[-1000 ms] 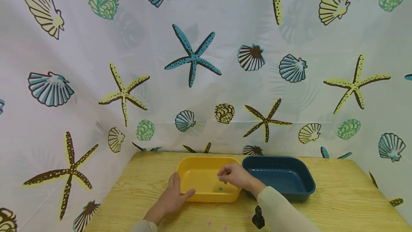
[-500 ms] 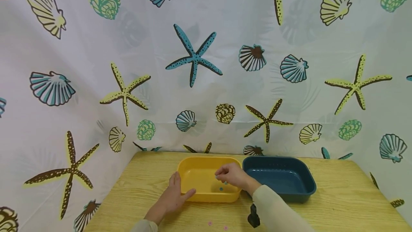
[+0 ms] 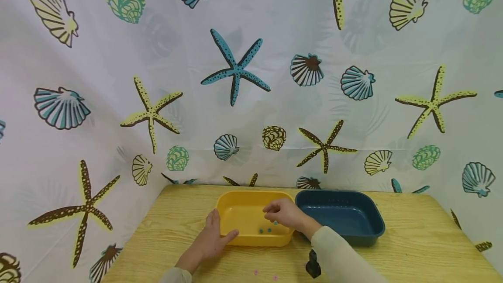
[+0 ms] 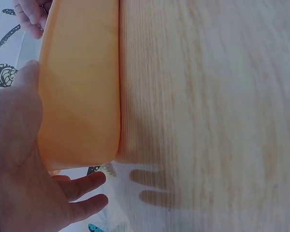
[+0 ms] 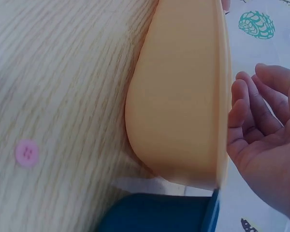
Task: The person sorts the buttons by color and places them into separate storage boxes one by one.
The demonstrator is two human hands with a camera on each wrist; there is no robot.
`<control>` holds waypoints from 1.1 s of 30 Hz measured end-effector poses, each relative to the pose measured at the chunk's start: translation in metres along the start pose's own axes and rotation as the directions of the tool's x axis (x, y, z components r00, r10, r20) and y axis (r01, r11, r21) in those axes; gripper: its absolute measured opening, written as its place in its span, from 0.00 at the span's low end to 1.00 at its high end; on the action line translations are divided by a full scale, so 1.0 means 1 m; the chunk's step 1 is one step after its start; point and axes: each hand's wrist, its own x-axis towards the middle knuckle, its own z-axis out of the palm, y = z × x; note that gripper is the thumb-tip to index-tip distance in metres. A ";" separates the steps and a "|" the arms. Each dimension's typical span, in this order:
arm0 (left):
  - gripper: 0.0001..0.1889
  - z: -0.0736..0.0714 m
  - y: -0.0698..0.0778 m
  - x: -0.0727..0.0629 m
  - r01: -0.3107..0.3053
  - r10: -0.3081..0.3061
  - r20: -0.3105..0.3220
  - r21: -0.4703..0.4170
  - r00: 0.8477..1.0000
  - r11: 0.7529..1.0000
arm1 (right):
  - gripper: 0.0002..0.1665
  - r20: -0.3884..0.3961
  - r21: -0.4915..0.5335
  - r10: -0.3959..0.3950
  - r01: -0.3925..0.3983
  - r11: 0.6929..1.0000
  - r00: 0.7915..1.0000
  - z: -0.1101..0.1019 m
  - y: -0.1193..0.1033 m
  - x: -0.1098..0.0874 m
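Observation:
My right hand (image 3: 286,214) hovers over the right part of the yellow basin (image 3: 243,241), fingers loosely curled. In the right wrist view, its thumb and fingertips stand apart and nothing shows between them. Below it, on the basin floor, lie small blue buttons: one front left (image 3: 261,231), one beside it (image 3: 269,230) and one partly behind the hand (image 3: 275,222). My left hand (image 3: 212,238) rests on the basin's front left corner, thumb along the front rim. In the left wrist view its fingers (image 4: 86,187) stretch out fairly straight past the end wall.
A dark blue basin (image 3: 378,231) stands right against the yellow one. Pink buttons (image 5: 27,153) lie on the wooden table (image 3: 424,248) in front. A small black object (image 3: 313,266) shows by the right sleeve. A shell-printed curtain (image 3: 251,112) closes off the back and sides.
My right hand has moved slightly left and let go of the blue button it pinched; that button now lies on the basin floor, left of the others. The left hand has stayed put.

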 end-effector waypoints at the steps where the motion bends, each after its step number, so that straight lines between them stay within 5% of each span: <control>1: 0.54 0.000 0.000 0.000 -0.002 0.002 -0.001 -0.002 1.000 1.000 | 0.15 -0.001 -0.011 -0.002 0.002 1.000 1.000 -0.001 -0.001 -0.001; 11: 0.55 0.000 0.001 0.000 0.008 -0.008 -0.039 -0.003 0.999 1.000 | 0.13 -0.019 -0.102 -0.071 0.068 0.992 0.997 -0.015 -0.004 -0.021; 24: 0.55 0.001 0.000 0.004 -0.019 0.020 -0.073 0.017 0.997 1.000 | 0.12 -0.066 -0.112 -0.058 0.051 0.992 0.996 -0.042 0.006 -0.045; 28: 0.50 0.000 0.004 0.004 -0.075 0.081 -0.125 0.053 0.989 0.996 | 0.13 -0.085 -0.103 -0.031 0.022 0.994 0.996 -0.053 0.011 -0.055; 33: 0.40 -0.005 0.018 0.005 -0.199 0.222 -0.211 0.125 0.952 0.972 | 0.13 -0.152 -0.169 -0.017 -0.009 0.986 0.988 -0.068 0.018 -0.070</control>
